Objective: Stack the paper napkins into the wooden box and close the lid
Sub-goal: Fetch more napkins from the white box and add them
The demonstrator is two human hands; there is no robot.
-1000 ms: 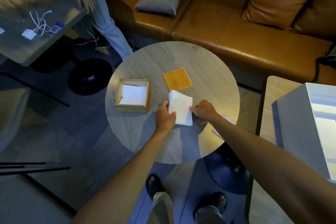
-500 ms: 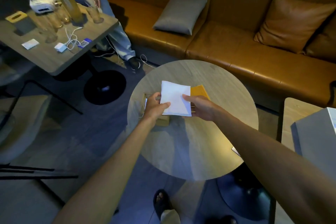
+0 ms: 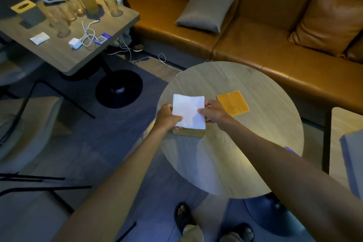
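A white stack of paper napkins (image 3: 188,111) is held flat directly over the wooden box (image 3: 189,132), covering its opening so only the box's near wall shows. My left hand (image 3: 168,117) grips the stack's left edge and my right hand (image 3: 214,111) grips its right edge. The orange wooden lid (image 3: 233,103) lies flat on the round table (image 3: 225,163), just right of my right hand. I cannot tell whether the napkins touch the box rim.
A brown leather sofa (image 3: 255,45) with a grey cushion (image 3: 206,11) runs behind the table. A second table (image 3: 64,31) at the upper left carries glasses, a headset and cables; a person stands behind it. A chair (image 3: 25,133) is at the left, another table (image 3: 345,143) at the right.
Both hands lifted the napkin stack off the table and carried it left over the box. The camera view has swung to the left as well.
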